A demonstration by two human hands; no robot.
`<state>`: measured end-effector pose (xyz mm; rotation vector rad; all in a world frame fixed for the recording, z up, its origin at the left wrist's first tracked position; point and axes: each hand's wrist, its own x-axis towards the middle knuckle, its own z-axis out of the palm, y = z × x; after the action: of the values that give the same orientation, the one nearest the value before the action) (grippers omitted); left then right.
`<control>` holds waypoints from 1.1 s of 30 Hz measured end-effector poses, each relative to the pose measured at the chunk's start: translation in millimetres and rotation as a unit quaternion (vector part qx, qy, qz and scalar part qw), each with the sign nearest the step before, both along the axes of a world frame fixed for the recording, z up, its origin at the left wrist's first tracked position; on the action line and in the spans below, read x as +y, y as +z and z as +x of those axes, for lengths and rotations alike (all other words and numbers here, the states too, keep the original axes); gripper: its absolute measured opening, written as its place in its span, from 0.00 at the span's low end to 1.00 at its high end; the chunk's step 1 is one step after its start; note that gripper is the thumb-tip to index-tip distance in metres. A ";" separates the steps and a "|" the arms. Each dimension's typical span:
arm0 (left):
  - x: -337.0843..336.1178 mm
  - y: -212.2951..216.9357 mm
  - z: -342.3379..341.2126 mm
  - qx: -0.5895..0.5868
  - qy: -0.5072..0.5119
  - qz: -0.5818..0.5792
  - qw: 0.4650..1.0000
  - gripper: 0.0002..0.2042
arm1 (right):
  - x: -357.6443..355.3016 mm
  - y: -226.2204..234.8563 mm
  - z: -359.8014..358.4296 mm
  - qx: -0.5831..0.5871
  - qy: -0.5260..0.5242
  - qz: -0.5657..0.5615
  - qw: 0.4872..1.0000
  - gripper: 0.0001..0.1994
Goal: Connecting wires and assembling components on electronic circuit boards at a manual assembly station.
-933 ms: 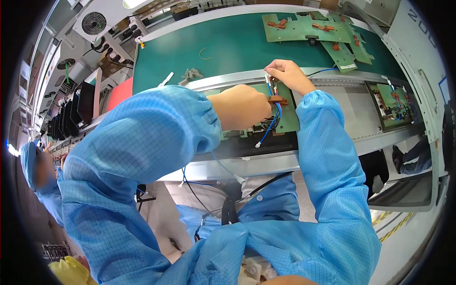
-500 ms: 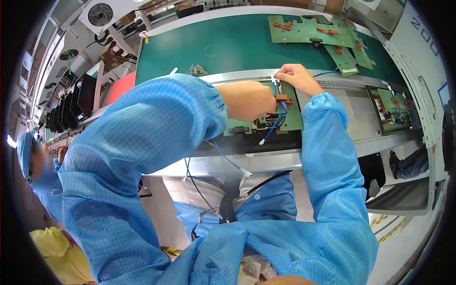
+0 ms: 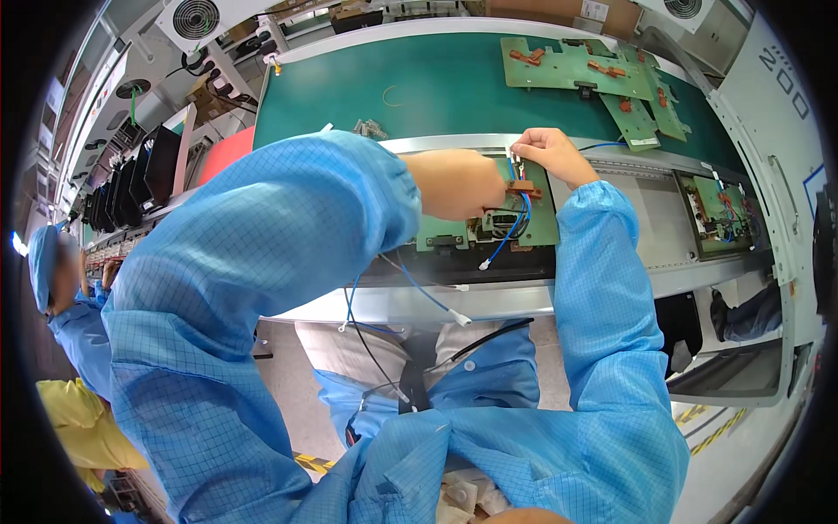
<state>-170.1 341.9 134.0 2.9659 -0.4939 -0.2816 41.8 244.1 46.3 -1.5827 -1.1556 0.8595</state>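
Observation:
A green circuit board (image 3: pixel 543 229) lies in the black frame on the rail in front of me. Over its left part my left hand (image 3: pixel 463 183) is closed, its knuckles towards the board's middle; what its fingers hold is hidden. My right hand (image 3: pixel 555 155) pinches the upper ends of the wires (image 3: pixel 515 162) by their pale terminals at the board's far edge. Just below, the wires pass by a brown clip (image 3: pixel 524 189). A blue wire (image 3: pixel 508 242) hangs down to a white-ended terminal, beside a dark coiled bundle (image 3: pixel 504 226).
Several green boards (image 3: pixel 576 74) with brown clips lie at the back right of the green mat (image 3: pixel 436 79). Small metal parts (image 3: pixel 370 129) sit near its front edge. Another wired board (image 3: pixel 723 210) rests further right on the rail. Loose wires (image 3: pixel 428 297) dangle over the near edge.
The view has shifted slightly, moving the bench a little down and right in the picture. Both hands stay at the same board, with the right hand still pinching the wire ends.

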 end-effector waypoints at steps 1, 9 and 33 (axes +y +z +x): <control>-6.9 0.9 -0.1 -0.016 -0.011 0.100 0.995 0.04 | -2.8 1.0 1.7 0.009 0.009 0.009 1.000 0.10; -37.3 5.1 -19.1 -0.019 -0.098 0.186 0.977 0.02 | -11.9 -8.9 16.0 -0.027 0.019 -0.001 0.999 0.13; -97.7 -5.3 -295.6 -0.488 0.274 -0.192 0.806 0.07 | -152.6 33.3 -123.5 -0.166 -0.022 0.061 0.984 0.12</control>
<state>-465.7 244.3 128.7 2.4497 0.2515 1.2746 -81.7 91.5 79.5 -1.6829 -1.3724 0.4942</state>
